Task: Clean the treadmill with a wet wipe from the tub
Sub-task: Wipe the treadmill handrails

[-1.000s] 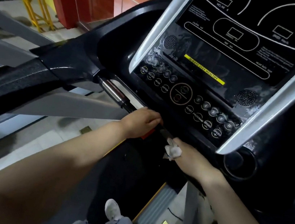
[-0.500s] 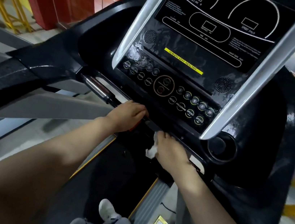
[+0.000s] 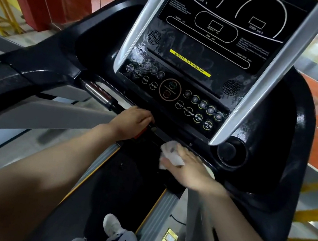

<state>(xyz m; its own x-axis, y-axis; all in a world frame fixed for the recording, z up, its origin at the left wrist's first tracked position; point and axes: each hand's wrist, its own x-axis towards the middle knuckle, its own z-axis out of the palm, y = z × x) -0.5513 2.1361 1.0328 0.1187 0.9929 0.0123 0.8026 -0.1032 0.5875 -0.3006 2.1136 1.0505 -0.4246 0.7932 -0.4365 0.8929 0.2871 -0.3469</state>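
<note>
**Wipe pressed to the console's lower edge**

Overall, the treadmill fills the view, its black console tilted up and away from the person, flanked by two silver side rails. Wet streaks show on the glossy panel around the yellow strip reading "ALWAYS STAY HEALTHY" and near the round speaker grilles. Below that runs a band of buttons, slanting down from left to right. A round cup holder sits at the console's lower right corner. The dark belt stretches toward the person between grey side rails with yellow edging, and a white shoe stands on it. A chrome handlebar juts out at the left. Red panels and yellow railings stand beyond the machine.

The left hand rests on the bar beneath the buttons, fingers curled over it, covering a red part at its lower edge. The right hand lies just right of it, apart from it, fingers fairly straight and close together, pressing the white wet wipe against the console's bottom lip. The wipe is crumpled, its long axis running roughly from the console edge down toward the belt, bulging out past the fingertips on the left.
</note>
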